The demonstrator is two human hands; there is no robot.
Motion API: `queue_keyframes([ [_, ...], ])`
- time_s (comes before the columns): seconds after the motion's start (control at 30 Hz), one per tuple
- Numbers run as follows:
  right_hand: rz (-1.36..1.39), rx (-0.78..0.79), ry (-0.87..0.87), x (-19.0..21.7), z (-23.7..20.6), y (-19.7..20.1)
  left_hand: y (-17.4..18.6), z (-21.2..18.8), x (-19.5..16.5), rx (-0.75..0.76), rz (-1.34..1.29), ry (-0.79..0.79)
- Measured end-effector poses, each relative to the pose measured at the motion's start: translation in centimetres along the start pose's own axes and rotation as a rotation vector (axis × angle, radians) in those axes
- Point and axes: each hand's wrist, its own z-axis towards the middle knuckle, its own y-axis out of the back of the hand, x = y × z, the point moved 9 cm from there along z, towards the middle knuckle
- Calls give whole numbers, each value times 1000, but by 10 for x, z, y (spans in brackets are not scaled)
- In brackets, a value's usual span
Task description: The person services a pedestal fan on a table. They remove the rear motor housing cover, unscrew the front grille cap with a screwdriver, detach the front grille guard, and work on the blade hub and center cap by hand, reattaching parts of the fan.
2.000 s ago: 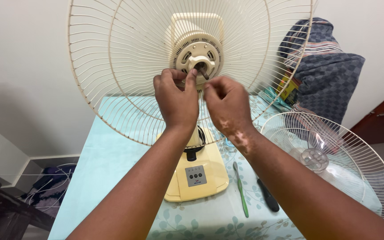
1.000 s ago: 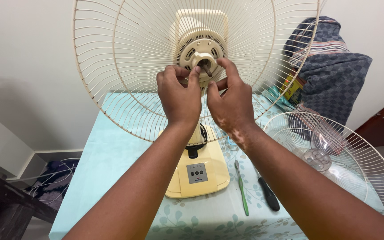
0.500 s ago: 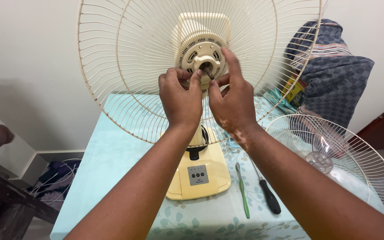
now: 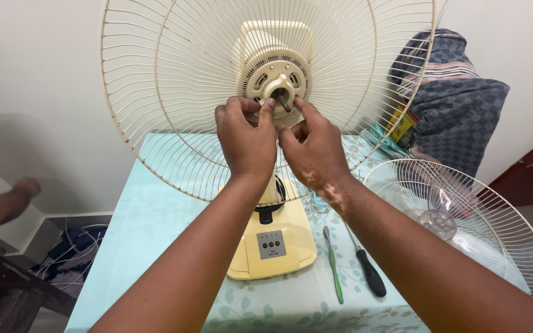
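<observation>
From the head camera: the left hand point(image 4: 246, 140) and right hand point(image 4: 313, 148) are both up at the middle of the cream fan cage point(image 4: 174, 98), at 12 o'clock. Their fingertips pinch around the round hub point(image 4: 274, 80) and its little metal shaft point(image 4: 282, 98). The fan base point(image 4: 274, 246) sits below at 6 o'clock on the blue table point(image 4: 149, 228). A screwdriver point(image 4: 365, 265) lies at 4 o'clock.

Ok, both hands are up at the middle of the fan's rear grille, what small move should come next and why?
Probably a short twist of the ring around the motor hub. The left hand and right hand both have fingertips at it, the bare shaft pokes out with no blade on it, and the rear grille sits on the motor. Which way to turn cannot be told.
</observation>
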Motion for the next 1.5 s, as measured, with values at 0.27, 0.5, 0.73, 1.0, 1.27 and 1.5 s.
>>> queue_keyframes([
  [0.27, 7, -55, 28, -5, -14, -9, 3, 1, -2, -1, -6, -4],
  [0.5, -78, -91, 191, 29, -3, 9, 6, -3, -6, 17, 23, -37],
  [0.73, -9, -58, 234, 11, -5, -5, 6, -2, -1, -7, 14, -13],
  [1.0, 28, -168, 122, 4, -3, 8, 3, 0, 3, 12, 2, 9],
  [1.27, -67, -128, 181, 22, 1, 15, 3, 0, 2, -5, 12, -9],
  [1.5, -19, -96, 134, 12, -6, 5, 2, -1, 3, -3, 9, -4],
])
